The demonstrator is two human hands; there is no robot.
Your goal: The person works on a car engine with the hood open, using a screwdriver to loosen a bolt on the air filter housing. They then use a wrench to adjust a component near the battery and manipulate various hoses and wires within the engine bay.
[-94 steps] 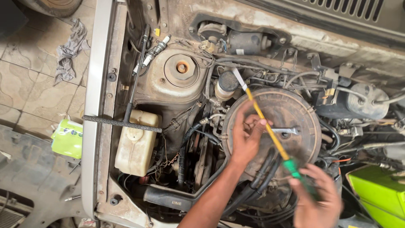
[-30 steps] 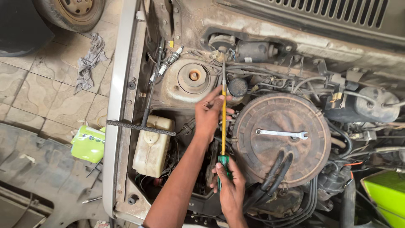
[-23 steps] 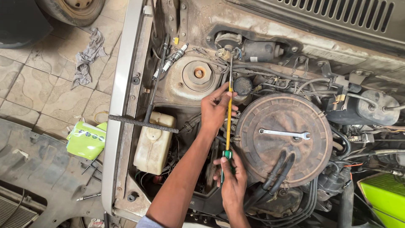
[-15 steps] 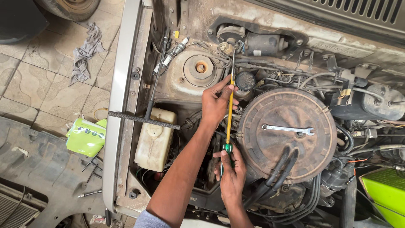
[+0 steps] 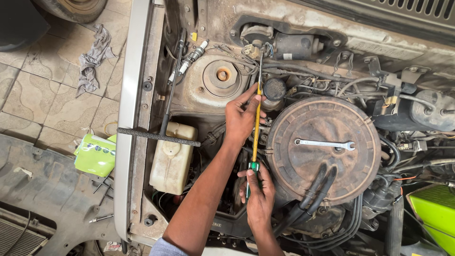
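— Screwdriver, where is it?
— Mid-frame, upright, left of the round air-filter cover.
— Who grips it?
— Right hand clenches the green handle; left hand pinches the yellow shaft.

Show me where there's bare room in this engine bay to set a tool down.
Bare: the round air-cleaner lid left of the spanner, and the strut tower around its nut. Crowded: hoses and wiring elsewhere, and where both hands hold the screwdriver.
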